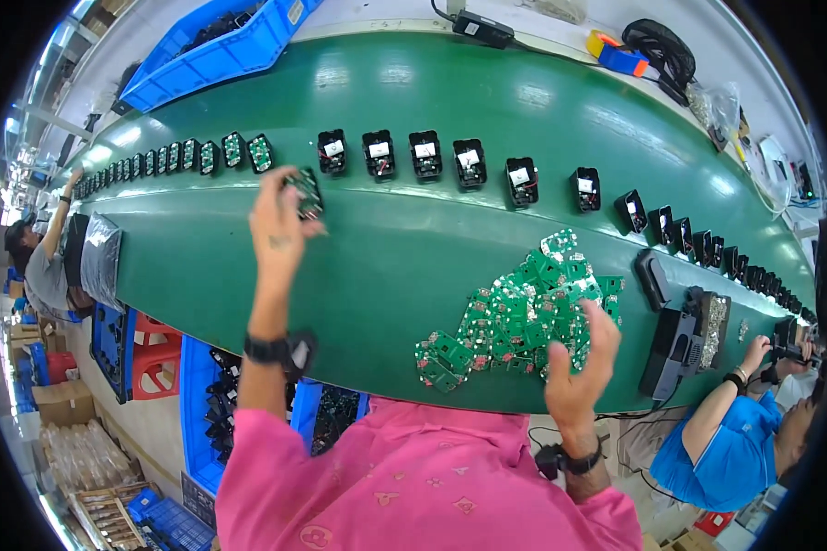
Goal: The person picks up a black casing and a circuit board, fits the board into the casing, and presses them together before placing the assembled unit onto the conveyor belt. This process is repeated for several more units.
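Observation:
My left hand (277,220) grips a small black case (308,196) with a green circuit board in it, at the end of the row on the green table (368,257). To its left stand several cases with green boards (233,149) facing up. Rightward runs a line of open black cases (425,154), each with a white part and thin wires inside. My right hand (581,367) hovers at the near right edge of a heap of bare green circuit boards (515,317), its thumb and fingers spread, nothing between them.
Right of the heap lie a black device (669,354), a black case-like piece (652,279) and a tray of small metal parts (713,331). A blue bin (220,55) stands far left. Co-workers sit at the left (46,262) and right (730,450).

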`<action>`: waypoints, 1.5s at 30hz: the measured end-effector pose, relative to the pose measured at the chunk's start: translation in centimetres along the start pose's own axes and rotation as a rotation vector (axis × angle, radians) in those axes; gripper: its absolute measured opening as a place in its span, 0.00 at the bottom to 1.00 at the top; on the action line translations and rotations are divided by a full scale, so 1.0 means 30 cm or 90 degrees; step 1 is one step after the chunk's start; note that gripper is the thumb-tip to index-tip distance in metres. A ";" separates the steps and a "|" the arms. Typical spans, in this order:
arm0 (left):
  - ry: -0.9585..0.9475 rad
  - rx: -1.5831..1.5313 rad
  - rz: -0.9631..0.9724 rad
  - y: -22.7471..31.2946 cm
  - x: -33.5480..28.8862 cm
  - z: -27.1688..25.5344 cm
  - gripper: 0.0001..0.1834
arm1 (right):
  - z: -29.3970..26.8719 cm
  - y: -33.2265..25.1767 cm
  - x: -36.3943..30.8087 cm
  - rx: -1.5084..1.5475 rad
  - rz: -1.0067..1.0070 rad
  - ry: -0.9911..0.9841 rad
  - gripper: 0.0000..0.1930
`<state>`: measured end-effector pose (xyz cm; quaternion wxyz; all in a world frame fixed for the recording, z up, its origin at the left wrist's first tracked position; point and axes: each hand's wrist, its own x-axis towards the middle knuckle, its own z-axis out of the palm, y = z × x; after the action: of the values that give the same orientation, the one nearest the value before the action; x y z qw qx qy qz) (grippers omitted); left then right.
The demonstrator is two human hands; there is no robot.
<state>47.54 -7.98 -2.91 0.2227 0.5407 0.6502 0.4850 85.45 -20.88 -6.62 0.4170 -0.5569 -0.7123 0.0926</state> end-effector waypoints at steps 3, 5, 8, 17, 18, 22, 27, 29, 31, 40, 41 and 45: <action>0.058 0.066 -0.014 -0.125 0.209 -0.039 0.15 | -0.099 0.064 -0.167 -0.123 -0.045 -0.044 0.42; 0.036 0.118 -0.015 -0.163 0.286 0.003 0.16 | -0.094 0.088 -0.265 -0.192 -0.049 -0.090 0.47; 0.026 0.270 0.046 -0.264 0.338 0.025 0.17 | -0.058 0.101 -0.358 -0.274 0.109 -0.170 0.57; -0.075 0.499 0.321 -0.099 0.269 0.045 0.45 | 0.026 0.088 -0.243 -0.332 0.178 -0.158 0.53; -0.157 0.477 0.242 -0.048 0.257 0.071 0.46 | 0.022 0.088 -0.235 -0.357 0.199 -0.193 0.52; -0.227 0.475 0.244 -0.115 0.312 0.048 0.45 | 0.024 0.097 -0.200 -0.350 0.193 -0.166 0.50; -0.203 0.495 0.247 -0.070 0.273 0.060 0.39 | 0.040 0.130 -0.115 -0.347 0.220 -0.161 0.51; -0.089 0.493 0.232 -0.029 0.231 0.056 0.39 | 0.031 0.123 -0.133 -0.337 0.228 -0.172 0.52; -0.016 0.520 0.309 -0.021 0.177 0.014 0.38 | 0.013 0.098 -0.150 -0.296 0.142 -0.052 0.53; -0.051 -0.111 0.000 0.052 -0.235 0.121 0.38 | 0.270 -0.140 -0.088 -0.168 -0.094 -0.301 0.38; -0.060 -0.199 -0.041 0.059 -0.260 0.126 0.39 | 0.283 -0.141 -0.070 -0.183 -0.071 -0.286 0.37; -0.139 -0.476 -0.123 0.024 -0.334 0.163 0.40 | 0.292 -0.131 -0.049 -0.191 -0.056 -0.279 0.34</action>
<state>55.03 -15.34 -6.74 0.5162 0.4072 0.4493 0.6048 76.57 -20.66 -10.56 0.1695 -0.5478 -0.8147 0.0861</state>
